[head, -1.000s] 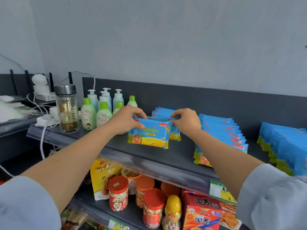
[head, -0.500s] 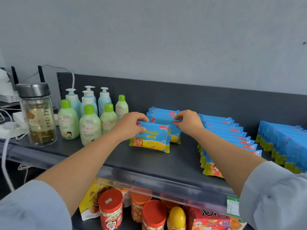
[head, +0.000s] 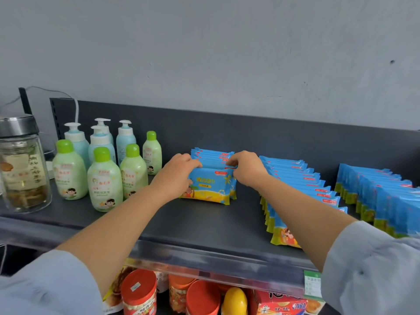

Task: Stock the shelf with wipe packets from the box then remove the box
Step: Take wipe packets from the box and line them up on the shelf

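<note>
A blue and yellow wipe packet (head: 210, 187) stands at the front of a short row of like packets (head: 212, 155) on the dark shelf (head: 193, 226). My left hand (head: 177, 173) grips the packet's left top edge with curled fingers. My right hand (head: 246, 169) pinches its right top corner. Two longer rows of wipe packets stand to the right, the middle row (head: 302, 192) and the right row (head: 381, 198). No box is in view.
Green and blue lotion bottles (head: 102, 169) stand left of the packets, with a glass jar (head: 22, 164) at the far left. A lower shelf holds red-lidded cans (head: 138, 292) and snack packs (head: 281, 303). Bare shelf surface lies in front of the short row.
Both hands have pushed the front packet back against its row and stood it more upright. The camera has moved closer and turned right, so the jar has shifted toward the left edge.
</note>
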A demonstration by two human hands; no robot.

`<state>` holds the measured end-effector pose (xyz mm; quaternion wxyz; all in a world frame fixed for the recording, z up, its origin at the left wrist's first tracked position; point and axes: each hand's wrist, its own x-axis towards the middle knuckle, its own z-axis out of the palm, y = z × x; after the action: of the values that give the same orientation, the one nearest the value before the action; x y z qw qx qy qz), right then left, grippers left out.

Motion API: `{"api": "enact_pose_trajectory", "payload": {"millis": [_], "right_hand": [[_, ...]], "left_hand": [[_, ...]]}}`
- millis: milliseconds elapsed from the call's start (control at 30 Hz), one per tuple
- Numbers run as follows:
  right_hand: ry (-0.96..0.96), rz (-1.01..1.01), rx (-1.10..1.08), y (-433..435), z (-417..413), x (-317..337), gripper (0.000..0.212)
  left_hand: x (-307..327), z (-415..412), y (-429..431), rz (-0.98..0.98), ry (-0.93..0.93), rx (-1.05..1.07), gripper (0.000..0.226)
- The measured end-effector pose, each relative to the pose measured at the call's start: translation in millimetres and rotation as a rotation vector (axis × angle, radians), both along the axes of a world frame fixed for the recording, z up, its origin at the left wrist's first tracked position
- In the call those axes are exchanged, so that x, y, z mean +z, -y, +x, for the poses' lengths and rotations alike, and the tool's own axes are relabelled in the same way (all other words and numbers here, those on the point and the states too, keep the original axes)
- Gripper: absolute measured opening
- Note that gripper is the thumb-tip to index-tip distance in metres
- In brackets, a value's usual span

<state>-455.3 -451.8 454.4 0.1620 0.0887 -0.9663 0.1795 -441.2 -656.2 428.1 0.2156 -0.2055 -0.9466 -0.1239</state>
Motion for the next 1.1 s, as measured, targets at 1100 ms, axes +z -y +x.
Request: {"api": "enact_pose_trajectory", "payload": {"millis": [1100], "right_hand": [[-0.039, 0.069, -0.033, 1.2, 7.9, 2.7, 0.034]], "left_hand": [[-5.1, -1.5, -4.2, -0.191, -0.094, 0.037, 0.065]]}}
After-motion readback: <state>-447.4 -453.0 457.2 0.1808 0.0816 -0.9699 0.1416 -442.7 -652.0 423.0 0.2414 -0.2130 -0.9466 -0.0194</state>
